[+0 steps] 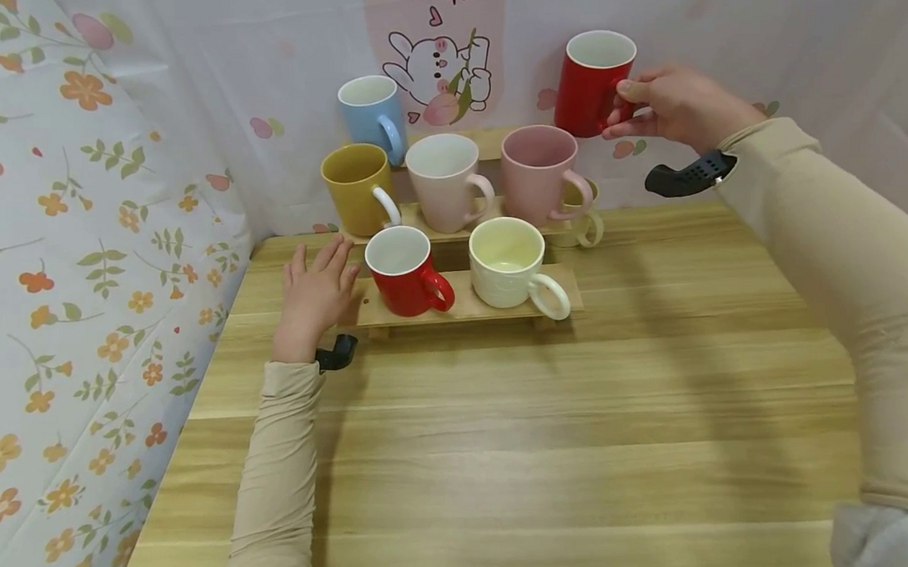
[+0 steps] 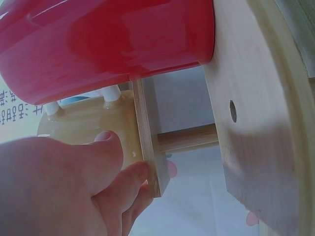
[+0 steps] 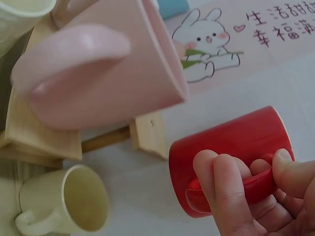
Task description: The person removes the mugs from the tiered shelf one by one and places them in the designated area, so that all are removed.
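At the upper right in the head view, my right hand [image 1: 674, 103] holds a tall red mug [image 1: 584, 92] by its handle. The mug is upright, raised beside the right end of the stepped wooden rack's top tier [image 1: 491, 143]. My left hand [image 1: 314, 291] reaches to the rack's left end, fingers spread in the head view. In the left wrist view, its fingertips touch the end of the middle tier [image 2: 153, 172], close to the mustard mug [image 2: 93, 123]. A smaller red mug [image 1: 402, 273] stands on the lowest tier, near this hand.
A pale yellow cup [image 1: 499, 273] shares the lowest tier. White-pink [image 1: 438, 183] and pink mugs [image 1: 536, 174] stand on the middle tier, a blue mug [image 1: 370, 114] on top. Another pale yellow cup [image 3: 86, 199] sits behind the rack's right side. A printed cloth [image 1: 281, 77] hangs behind.
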